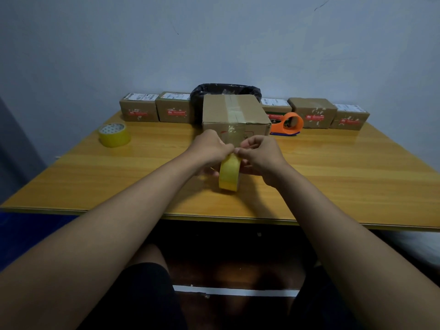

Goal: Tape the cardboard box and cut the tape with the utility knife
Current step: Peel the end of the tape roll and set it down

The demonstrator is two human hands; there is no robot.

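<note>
A brown cardboard box (228,110) stands in the middle of the wooden table (345,177), with clear tape along its top seam and down its front. Just in front of it a yellow tape roll (229,175) is held on edge above the table. My left hand (209,148) grips the roll from the left. My right hand (258,151) pinches at the top of the roll, fingertips meeting those of the left hand. No utility knife is visible.
A second yellow tape roll (114,135) lies at the left. An orange tape dispenser (287,125) sits right of the box. Several small labelled boxes (139,108) line the back edge, with a black-bagged bin (225,90) behind the main box.
</note>
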